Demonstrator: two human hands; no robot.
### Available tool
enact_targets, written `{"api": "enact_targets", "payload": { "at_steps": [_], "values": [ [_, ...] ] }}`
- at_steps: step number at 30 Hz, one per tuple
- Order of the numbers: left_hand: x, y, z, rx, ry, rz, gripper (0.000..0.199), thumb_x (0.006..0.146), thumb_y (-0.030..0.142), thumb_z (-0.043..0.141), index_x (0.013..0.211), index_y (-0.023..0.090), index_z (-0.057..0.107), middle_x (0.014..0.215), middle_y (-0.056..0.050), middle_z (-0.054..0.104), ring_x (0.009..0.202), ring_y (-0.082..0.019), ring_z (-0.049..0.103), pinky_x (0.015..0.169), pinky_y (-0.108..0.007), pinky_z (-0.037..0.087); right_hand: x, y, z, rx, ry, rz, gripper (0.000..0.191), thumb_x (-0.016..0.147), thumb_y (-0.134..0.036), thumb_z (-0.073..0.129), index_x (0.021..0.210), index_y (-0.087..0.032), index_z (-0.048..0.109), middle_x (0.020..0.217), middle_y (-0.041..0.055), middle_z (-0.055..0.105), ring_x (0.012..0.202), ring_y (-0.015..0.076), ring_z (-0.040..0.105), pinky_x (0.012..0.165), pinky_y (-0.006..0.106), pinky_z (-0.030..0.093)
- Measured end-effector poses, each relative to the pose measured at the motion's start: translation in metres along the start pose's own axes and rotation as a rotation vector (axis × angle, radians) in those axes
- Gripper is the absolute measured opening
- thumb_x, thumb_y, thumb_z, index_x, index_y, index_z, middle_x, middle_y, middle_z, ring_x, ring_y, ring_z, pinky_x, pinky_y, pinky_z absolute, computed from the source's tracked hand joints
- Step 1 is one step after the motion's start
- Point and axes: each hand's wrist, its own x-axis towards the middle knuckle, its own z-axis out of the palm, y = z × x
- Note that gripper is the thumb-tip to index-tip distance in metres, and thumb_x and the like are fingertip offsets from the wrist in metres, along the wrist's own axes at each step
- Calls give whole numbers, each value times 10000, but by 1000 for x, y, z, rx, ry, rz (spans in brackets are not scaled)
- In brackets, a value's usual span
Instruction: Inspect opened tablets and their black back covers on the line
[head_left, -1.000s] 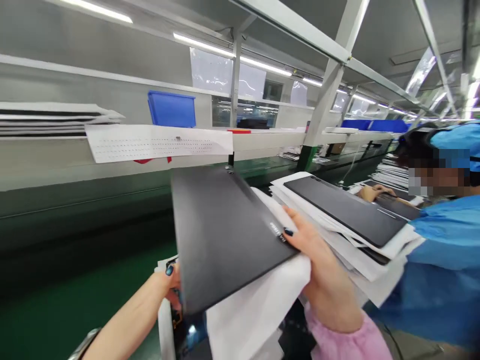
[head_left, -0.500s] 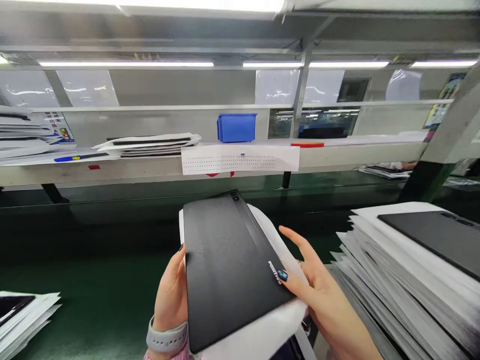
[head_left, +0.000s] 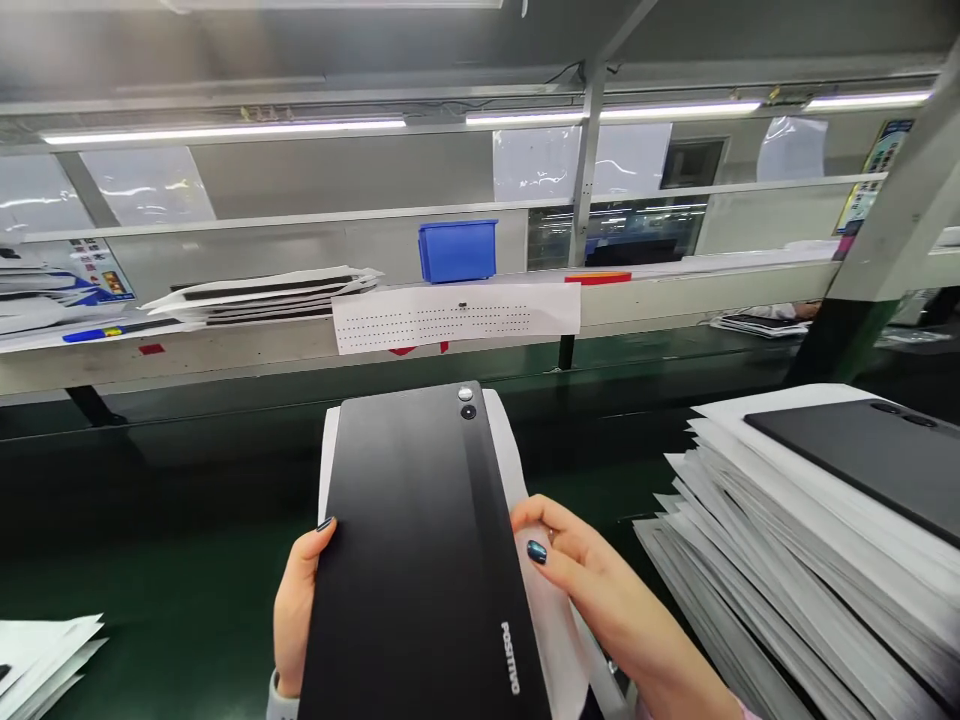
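One black panel (head_left: 420, 540) lies between the left hand (head_left: 295, 600), gripping its edge, and right hand (head_left: 600, 590), pinching white paper (head_left: 551, 635) beneath.

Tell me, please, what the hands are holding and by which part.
A black panel over white paper: the left hand holds the panel's left edge; the right hand holds the paper's right side.

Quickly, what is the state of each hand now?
Left hand: closed, holding the black panel by its left edge.
Right hand: closed, holding the white sheet at the panel's right side.
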Motion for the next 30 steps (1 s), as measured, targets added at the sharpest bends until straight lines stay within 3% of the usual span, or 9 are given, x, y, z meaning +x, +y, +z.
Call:
{"api": "enact_targets", "payload": {
  "at_steps": [6, 8, 11, 15, 18, 21, 25, 27, 30],
  "values": [
    [-15, -6, 1, 57, -182, -52, 302, 890, 234, 570, 713, 212, 814, 739, -59, 795, 809, -295, 779, 849, -394, 626, 3, -1, 6, -51, -51, -58, 243, 897, -438, 728, 923, -203, 789, 868, 34, 726, 879, 215, 676, 920, 359, 507],
    [-13, -10, -1, 85, -292, -19, 273, 910, 265, 576, 825, 228, 832, 847, -58, 813, 882, -296, 774, 849, -380, 628, 4, -2, 7, -28, -43, -41, 233, 897, -415, 734, 955, -206, 818, 860, 46, 758, 887, 232, 706, 909, 367, 528],
    [-9, -16, 0, 93, -359, 42, 225, 921, 294, 614, 876, 246, 829, 858, -29, 815, 812, -245, 773, 756, -305, 637, 4, -3, 5, 93, -6, 8, 219, 894, -382, 747, 997, -206, 826, 855, 59, 785, 834, 231, 741, 812, 342, 576],
    [-7, -20, 6, 109, -371, 96, 331, 965, 319, 555, 835, 165, 817, 676, -46, 762, 622, -174, 721, 601, -222, 607, 2, -5, 2, 231, 45, 88, 218, 861, -350, 792, 1011, -195, 828, 854, 76, 800, 784, 225, 764, 721, 304, 608],
    [-4, -21, 6, 104, -328, 160, 303, 931, 362, 617, 736, 214, 795, 576, -11, 700, 530, -149, 662, 514, -203, 571, 3, -6, 1, 247, 35, 92, 216, 841, -339, 814, 997, -190, 831, 864, 81, 805, 783, 226, 770, 720, 301, 613],
    [2, -19, -1, 169, -291, 213, 209, 858, 338, 705, 698, 224, 777, 581, -7, 702, 527, -171, 653, 517, -241, 581, 5, -6, 1, 210, 9, 82, 239, 856, -346, 797, 1022, -176, 825, 864, 84, 805, 756, 211, 766, 736, 299, 606],
    [7, -16, -11, 206, -299, 133, 89, 736, 274, 778, 750, 186, 774, 655, -24, 740, 639, -227, 721, 618, -286, 611, 8, -5, 3, 172, 28, 71, 303, 819, -412, 818, 974, -151, 822, 848, 87, 797, 744, 219, 754, 716, 302, 595],
    [6, -15, -11, 180, -278, 100, 171, 656, 211, 807, 824, 197, 773, 669, -6, 739, 700, -255, 743, 661, -309, 619, 8, -6, 5, 128, 63, 64, 341, 806, -453, 822, 974, -157, 811, 878, 85, 792, 780, 232, 748, 729, 315, 588],
    [2, -13, -5, 201, -167, 116, 99, 672, 182, 769, 768, 183, 745, 590, 9, 696, 564, -202, 697, 545, -261, 586, 7, -4, 5, 33, 166, 23, 412, 864, -519, 754, 1156, -229, 733, 1000, 52, 776, 842, 213, 728, 777, 313, 562]
  ]
}}
